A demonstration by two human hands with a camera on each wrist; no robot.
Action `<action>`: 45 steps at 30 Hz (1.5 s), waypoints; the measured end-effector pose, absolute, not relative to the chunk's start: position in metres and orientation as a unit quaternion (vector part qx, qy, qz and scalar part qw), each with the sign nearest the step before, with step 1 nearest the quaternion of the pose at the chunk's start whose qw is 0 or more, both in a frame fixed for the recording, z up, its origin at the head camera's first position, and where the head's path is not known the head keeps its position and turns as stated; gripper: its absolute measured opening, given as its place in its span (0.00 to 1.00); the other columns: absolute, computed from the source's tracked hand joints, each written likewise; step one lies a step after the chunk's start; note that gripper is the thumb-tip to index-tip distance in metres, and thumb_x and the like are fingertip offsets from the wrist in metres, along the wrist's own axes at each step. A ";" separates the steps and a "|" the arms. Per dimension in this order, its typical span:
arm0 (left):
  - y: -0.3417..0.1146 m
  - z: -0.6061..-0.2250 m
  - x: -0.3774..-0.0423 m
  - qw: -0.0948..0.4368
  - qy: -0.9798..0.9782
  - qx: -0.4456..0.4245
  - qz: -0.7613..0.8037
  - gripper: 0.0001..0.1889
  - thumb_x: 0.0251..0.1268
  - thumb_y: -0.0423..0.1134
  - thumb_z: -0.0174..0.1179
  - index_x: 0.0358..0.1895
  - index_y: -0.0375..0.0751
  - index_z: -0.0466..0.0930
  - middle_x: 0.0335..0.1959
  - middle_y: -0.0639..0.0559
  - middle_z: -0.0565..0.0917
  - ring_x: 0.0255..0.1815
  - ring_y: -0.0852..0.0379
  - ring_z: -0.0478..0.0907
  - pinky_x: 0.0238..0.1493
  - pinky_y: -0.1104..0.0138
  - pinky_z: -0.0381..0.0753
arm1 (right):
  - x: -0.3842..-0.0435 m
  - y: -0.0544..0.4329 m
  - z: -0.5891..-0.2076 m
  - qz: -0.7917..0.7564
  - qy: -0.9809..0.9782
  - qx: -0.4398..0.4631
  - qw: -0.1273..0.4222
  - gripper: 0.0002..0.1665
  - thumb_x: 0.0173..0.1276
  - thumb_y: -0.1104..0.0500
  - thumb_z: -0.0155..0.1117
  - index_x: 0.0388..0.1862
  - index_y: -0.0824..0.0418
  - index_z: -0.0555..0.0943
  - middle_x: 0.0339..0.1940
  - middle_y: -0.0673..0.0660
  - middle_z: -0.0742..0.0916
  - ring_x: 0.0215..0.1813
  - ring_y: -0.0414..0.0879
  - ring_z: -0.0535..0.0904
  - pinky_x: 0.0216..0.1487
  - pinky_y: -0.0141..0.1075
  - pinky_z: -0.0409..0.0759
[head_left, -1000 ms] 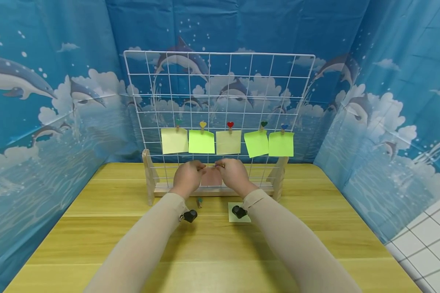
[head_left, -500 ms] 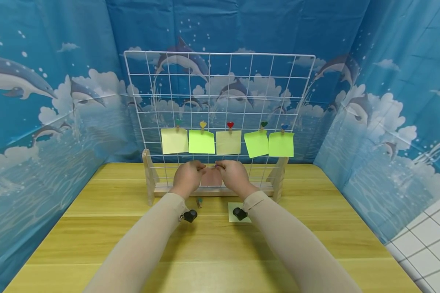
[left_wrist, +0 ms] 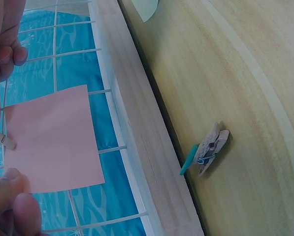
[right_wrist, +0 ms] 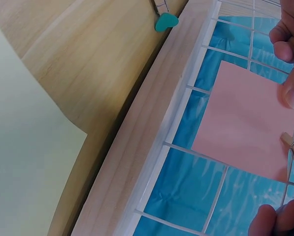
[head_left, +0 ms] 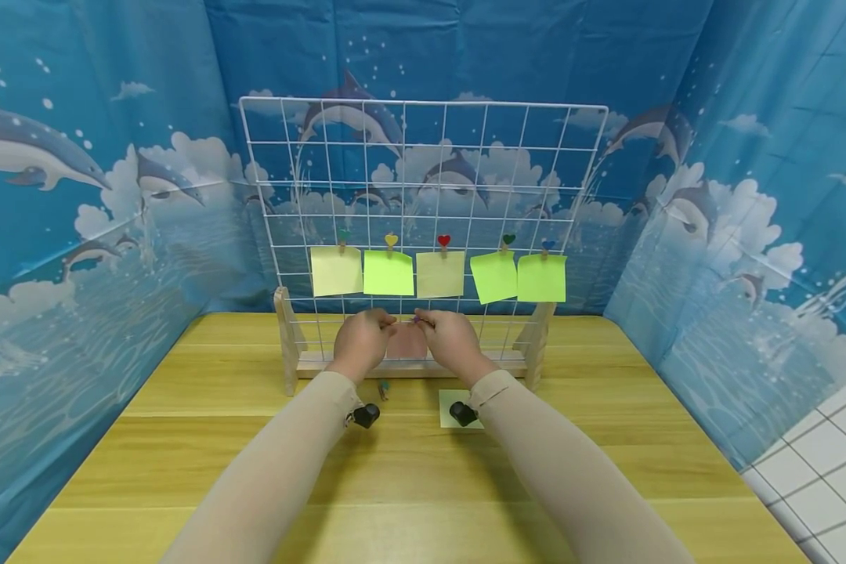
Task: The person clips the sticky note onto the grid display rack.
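A pink sticky note (head_left: 406, 341) lies against the lower middle of the white wire grid (left_wrist: 55, 56). My left hand (head_left: 361, 338) pinches the note near one upper corner; its thumb (right_wrist: 292, 96) lies on the paper in the right wrist view. My right hand (head_left: 453, 335) pinches a small wooden clothespin (right_wrist: 288, 139) with a purple top. The clothespin's tip overlaps the note's upper edge, as the left wrist view also shows. Whether it grips a wire too cannot be told. Fingers partly hide the clothespin.
Above hang several yellow and green notes (head_left: 388, 273) on heart-topped clothespins. A wooden base bar (head_left: 409, 370) supports the grid. On the table lie a teal-topped clothespin (left_wrist: 211, 150) and a pale green note (right_wrist: 23, 142), partly behind the right wrist camera (head_left: 462, 413) in the head view.
Both hands stay almost in place at the pink note. The clothespin's purple top shows more between my right fingers than a second ago; my right wrist has shifted very slightly right.
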State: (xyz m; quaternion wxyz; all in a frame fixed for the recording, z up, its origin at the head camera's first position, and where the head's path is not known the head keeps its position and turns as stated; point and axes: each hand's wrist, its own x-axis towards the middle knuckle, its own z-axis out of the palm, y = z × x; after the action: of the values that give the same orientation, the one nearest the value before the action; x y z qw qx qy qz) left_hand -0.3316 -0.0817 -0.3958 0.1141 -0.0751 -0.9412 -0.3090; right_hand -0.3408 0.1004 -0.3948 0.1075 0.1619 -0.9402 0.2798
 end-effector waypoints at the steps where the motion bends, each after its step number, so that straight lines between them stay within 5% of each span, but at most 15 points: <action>1: -0.082 -0.396 -0.332 0.114 -0.941 -0.075 -0.309 0.13 0.79 0.46 0.62 0.56 0.47 0.89 0.52 0.51 0.91 0.51 0.49 0.88 0.52 0.55 0.87 | -0.341 0.100 -0.395 0.279 -0.940 0.162 0.108 0.22 0.84 0.53 0.57 0.71 0.55 0.82 0.63 0.54 0.89 0.23 0.43 0.72 0.25 0.33 0.67; 9: -0.082 -0.396 -0.332 0.118 -0.942 -0.074 -0.306 0.13 0.78 0.46 0.63 0.56 0.48 0.89 0.51 0.51 0.92 0.50 0.49 0.88 0.51 0.55 0.87 | -0.339 0.101 -0.395 0.273 -0.943 0.161 0.105 0.22 0.84 0.55 0.58 0.73 0.53 0.80 0.60 0.56 0.91 0.15 0.42 0.61 0.21 0.32 0.64; 17: -0.082 -0.397 -0.332 0.125 -0.942 -0.080 -0.302 0.13 0.78 0.46 0.63 0.56 0.47 0.90 0.51 0.51 0.92 0.50 0.49 0.89 0.51 0.55 0.88 | -0.339 0.101 -0.396 0.276 -0.943 0.158 0.098 0.24 0.84 0.55 0.58 0.75 0.51 0.78 0.45 0.57 0.93 0.15 0.41 0.62 0.21 0.31 0.63; 24: -0.083 -0.397 -0.333 0.125 -0.941 -0.081 -0.303 0.13 0.78 0.46 0.63 0.56 0.47 0.90 0.51 0.51 0.92 0.51 0.49 0.88 0.52 0.56 0.87 | -0.341 0.101 -0.399 0.277 -0.943 0.159 0.095 0.25 0.84 0.54 0.58 0.77 0.50 0.76 0.44 0.55 0.93 0.15 0.41 0.63 0.21 0.31 0.64; 32: -0.082 -0.396 -0.332 0.121 -0.943 -0.078 -0.301 0.13 0.79 0.47 0.63 0.56 0.47 0.89 0.52 0.51 0.91 0.51 0.49 0.89 0.53 0.55 0.88 | -0.341 0.101 -0.401 0.298 -0.938 0.156 0.087 0.26 0.84 0.53 0.58 0.78 0.49 0.75 0.12 0.52 0.75 0.15 0.42 0.63 0.21 0.32 0.63; 45: -0.082 -0.397 -0.332 0.117 -0.944 -0.077 -0.299 0.14 0.79 0.48 0.62 0.57 0.48 0.89 0.53 0.51 0.91 0.53 0.49 0.88 0.54 0.55 0.88 | -0.338 0.101 -0.400 0.336 -0.926 0.158 0.065 0.28 0.84 0.54 0.58 0.80 0.48 0.72 0.15 0.51 0.74 0.17 0.43 0.66 0.22 0.32 0.66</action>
State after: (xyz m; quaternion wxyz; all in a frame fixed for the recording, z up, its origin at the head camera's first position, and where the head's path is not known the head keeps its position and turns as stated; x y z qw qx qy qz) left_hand -0.3324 -0.0824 -0.3971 0.1174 -0.0769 -0.9440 -0.2985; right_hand -0.3382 0.1011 -0.4001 0.0649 0.1581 -0.9264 0.3356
